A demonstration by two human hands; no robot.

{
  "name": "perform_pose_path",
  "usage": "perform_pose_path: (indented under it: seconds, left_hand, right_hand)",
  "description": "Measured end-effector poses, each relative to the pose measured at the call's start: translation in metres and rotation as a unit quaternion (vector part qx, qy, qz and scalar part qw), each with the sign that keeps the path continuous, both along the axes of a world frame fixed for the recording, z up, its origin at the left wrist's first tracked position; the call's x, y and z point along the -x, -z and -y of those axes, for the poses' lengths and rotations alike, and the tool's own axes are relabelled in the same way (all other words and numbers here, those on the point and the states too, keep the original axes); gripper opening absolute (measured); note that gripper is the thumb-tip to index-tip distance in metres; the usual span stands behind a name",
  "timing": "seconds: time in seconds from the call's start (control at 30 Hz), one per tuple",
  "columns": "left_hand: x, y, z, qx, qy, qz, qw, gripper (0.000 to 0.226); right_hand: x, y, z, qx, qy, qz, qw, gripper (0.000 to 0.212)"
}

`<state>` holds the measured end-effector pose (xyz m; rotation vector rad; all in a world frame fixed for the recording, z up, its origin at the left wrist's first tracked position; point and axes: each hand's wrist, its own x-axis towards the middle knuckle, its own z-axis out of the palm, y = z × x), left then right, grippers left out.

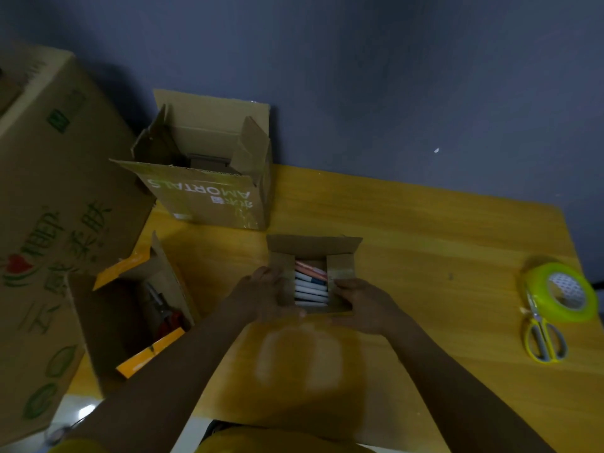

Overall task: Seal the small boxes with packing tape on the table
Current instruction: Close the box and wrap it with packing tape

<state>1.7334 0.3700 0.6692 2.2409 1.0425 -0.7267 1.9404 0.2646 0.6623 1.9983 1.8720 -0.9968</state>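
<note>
Two hands are working the small box [312, 276] at the middle of the table [425, 230]; the left hand [264, 294] is gripping its nine-o'clock wall and side flap with fingers curled over the edge, while the right hand [362, 304] is pinching the three-o'clock flap, thumb on top — most likely to fold both flaps inward over the markers [310, 286] lying in a row inside, since the lid must be closed before any tape goes on. The far flap at twelve o'clock is standing up and the near one is lying flat toward the person, so nothing is sealed yet.

The tape roll [560, 292] is sitting at three o'clock near the table edge, with the scissors [544, 338] touching it just below; both are well apart from the box, so a hand will be needing to let go to fetch them. An open carton [202, 188] is standing at eleven o'clock, another open box [137, 308] holding tools at nine, and a large printed carton [55, 223] beyond it; none is blocking the reach to the tape.
</note>
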Motion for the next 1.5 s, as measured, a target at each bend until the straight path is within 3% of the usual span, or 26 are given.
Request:
perform_pose_path:
  seconds: [0.13,0.2,0.33,0.47,0.57,0.8,1.0,1.13,1.2,1.3,1.37,1.5]
  left_hand:
    - [0.002,0.006,0.000,0.023,0.028,-0.034,0.999,0.105]
    - [0.006,0.009,-0.002,0.001,0.047,-0.030,0.998,0.101]
    - [0.010,0.010,-0.010,-0.046,0.060,0.010,0.997,0.067]
    - [0.015,0.012,-0.010,-0.052,0.058,0.026,0.997,0.056]
    - [0.022,0.020,-0.010,-0.045,0.024,0.062,0.997,0.051]
    - [0.023,0.026,-0.006,-0.054,-0.076,0.160,0.983,0.040]
    - [0.014,0.028,-0.001,-0.200,-0.069,0.091,0.973,0.038]
    - [0.009,0.028,0.005,-0.281,-0.061,0.053,0.956,0.059]
    - [0.012,0.031,0.004,-0.307,-0.060,0.068,0.947,0.081]
    - [0.012,0.031,0.002,-0.349,-0.022,0.086,0.933,0.107]
    - [0.008,0.026,0.001,-0.375,0.019,0.098,0.922,0.110]
    - [0.006,0.025,0.000,-0.384,0.086,0.096,0.914,0.099]
  right_hand:
    - [0.002,0.003,-0.007,-0.004,-0.034,0.045,0.998,0.062]
    - [0.003,0.000,-0.013,0.001,-0.014,0.035,0.999,0.055]
    - [-0.002,-0.008,-0.014,-0.007,0.113,-0.079,0.990,0.062]
    - [-0.004,-0.004,0.008,-0.091,0.276,-0.228,0.929,0.041]
    - [-0.001,0.002,0.021,-0.141,0.325,-0.255,0.900,0.029]
    - [0.023,0.019,0.014,-0.250,0.337,-0.201,0.885,0.020]
    - [0.027,0.045,0.007,-0.230,0.348,-0.089,0.904,0.027]
    - [0.031,0.047,0.006,-0.221,0.349,-0.038,0.910,0.038]
    - [0.032,0.038,0.004,-0.264,0.313,0.016,0.912,0.053]
    - [0.030,0.029,-0.006,-0.364,0.153,0.103,0.913,0.079]
    - [0.027,0.029,-0.017,-0.373,0.089,0.116,0.916,0.075]
    - [0.023,0.032,-0.032,-0.339,0.087,0.069,0.934,0.047]
